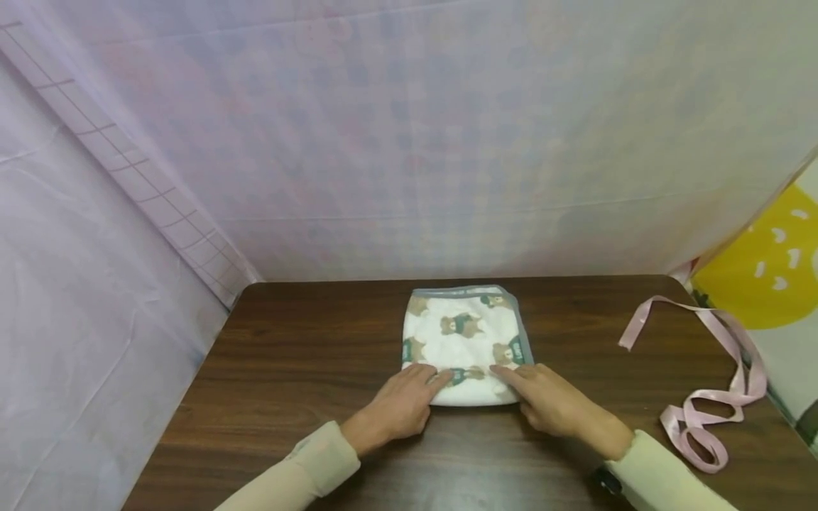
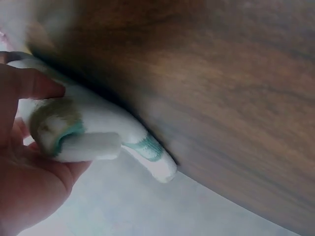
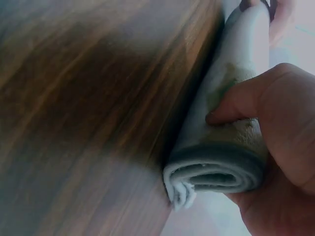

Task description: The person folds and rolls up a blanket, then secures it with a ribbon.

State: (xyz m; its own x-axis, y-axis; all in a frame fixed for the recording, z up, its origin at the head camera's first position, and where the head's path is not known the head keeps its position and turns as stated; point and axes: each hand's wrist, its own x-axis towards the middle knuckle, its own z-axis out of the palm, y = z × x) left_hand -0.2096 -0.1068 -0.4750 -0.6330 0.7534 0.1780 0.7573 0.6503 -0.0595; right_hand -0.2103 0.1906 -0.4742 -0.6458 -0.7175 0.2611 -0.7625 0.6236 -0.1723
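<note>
White bear-print cloth (image 1: 463, 344) lies on the brown table (image 1: 300, 341), its six-o'clock edge rolled; the flat stretch toward twelve seems left to roll. Left hand (image 1: 402, 402) at seven and right hand (image 1: 554, 403) at five pinch that edge, thumbs on top. Pink ribbon (image 1: 757, 381) lies loose around three.

On the right part of the dark brown, wood-grained table (image 1: 287, 369) lies a loosely curled, pink satin ribbon (image 1: 757, 375). A pale, faintly checked sheet (image 1: 415, 142) hangs behind the far edge; at the far right is a yellow shape (image 1: 748, 301) with white marks.
</note>
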